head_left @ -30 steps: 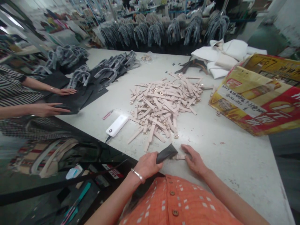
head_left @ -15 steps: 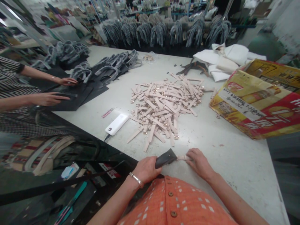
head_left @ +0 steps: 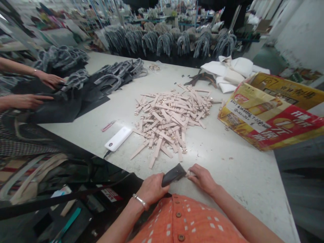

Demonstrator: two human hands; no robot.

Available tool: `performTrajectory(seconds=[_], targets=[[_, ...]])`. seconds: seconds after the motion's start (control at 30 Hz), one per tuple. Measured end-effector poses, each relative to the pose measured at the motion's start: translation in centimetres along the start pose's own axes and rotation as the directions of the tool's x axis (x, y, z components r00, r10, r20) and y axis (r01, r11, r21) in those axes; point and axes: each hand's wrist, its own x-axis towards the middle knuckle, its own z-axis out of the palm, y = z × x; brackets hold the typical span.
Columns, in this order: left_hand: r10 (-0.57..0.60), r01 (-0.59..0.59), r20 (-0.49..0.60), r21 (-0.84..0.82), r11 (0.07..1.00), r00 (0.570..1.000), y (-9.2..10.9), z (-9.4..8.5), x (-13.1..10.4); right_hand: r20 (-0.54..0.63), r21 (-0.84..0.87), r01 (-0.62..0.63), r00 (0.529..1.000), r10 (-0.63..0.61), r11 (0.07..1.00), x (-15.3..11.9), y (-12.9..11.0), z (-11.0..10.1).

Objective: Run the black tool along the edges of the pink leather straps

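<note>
My left hand (head_left: pixel 153 189), with a bangle at its wrist, is wrapped round a black block-shaped hand tool (head_left: pixel 174 174); its exact kind is unclear. My right hand (head_left: pixel 202 178) pinches a short pale pink strap (head_left: pixel 191 173) close to the tool's far end. Fingers cover most of that strap, and I cannot tell whether it touches the tool. Just beyond both hands lies a loose heap of pale pink straps (head_left: pixel 167 118) with small gold-coloured buckles.
A white power bank (head_left: pixel 118 139) and a pink-handled tool (head_left: pixel 108 126) lie left of the heap. To the right stands a yellow and red carton (head_left: pixel 263 114). A co-worker's hands (head_left: pixel 49 79) handle black pieces (head_left: pixel 58 109) at the left. White material (head_left: pixel 233 69) lies behind.
The view has shifted, so most things sit further left. My right hand has come nearer the black tool, and less of the strap shows. The co-worker's hands have moved over the black pieces.
</note>
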Motion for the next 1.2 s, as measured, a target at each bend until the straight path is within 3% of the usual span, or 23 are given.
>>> performTrajectory(seconds=[0.1, 0.2, 0.37, 0.43, 0.53, 0.7, 0.8, 1.0, 1.2], targets=[[-0.004, 0.004, -0.025, -0.002, 1.000, 1.000, -0.1, -0.1, -0.7, -0.056, -0.022, -0.030, 0.998, 0.029, 0.999, -0.1, 1.2, -0.7], [-0.021, 0.021, -0.038, -0.018, 1.000, 0.999, -0.4, -0.3, -1.8, -0.177, -0.058, -0.126, 0.978, 0.114, 0.990, -0.6, 4.5, -3.1], [-0.075, 0.072, -0.066, -0.053, 0.996, 0.995, -1.1, -0.7, -3.1, -0.404, -0.129, -0.347, 0.874, 0.270, 0.929, -1.5, 12.2, -9.7], [-0.105, 0.101, -0.077, -0.061, 0.993, 0.991, -1.3, -0.8, -3.4, -0.472, -0.221, -0.436, 0.830, 0.296, 0.872, -1.0, 13.8, -11.1], [-0.142, 0.136, -0.087, -0.069, 0.988, 0.986, -1.6, -0.8, -3.6, -0.474, -0.223, -0.454, 0.824, 0.311, 0.862, 1.2, 12.5, -9.9], [-0.153, 0.147, -0.083, -0.073, 0.986, 0.985, -1.2, -0.8, -3.7, -0.231, -0.104, -0.335, 0.924, 0.305, 0.936, 5.4, 5.5, -3.2], [-0.148, 0.143, -0.069, -0.073, 0.987, 0.987, -0.9, -0.8, -3.8, -0.122, -0.071, -0.288, 0.953, 0.278, 0.955, 6.2, 2.6, -0.8], [-0.170, 0.165, -0.061, -0.080, 0.983, 0.984, -0.8, -0.8, -4.0, 0.076, -0.052, -0.266, 0.960, 0.269, 0.963, 5.4, 1.5, -1.1], [-0.151, 0.145, -0.058, -0.090, 0.985, 0.987, -0.9, -0.5, -4.0, 0.244, -0.094, -0.304, 0.916, 0.318, 0.948, 1.2, 3.4, -4.0]])
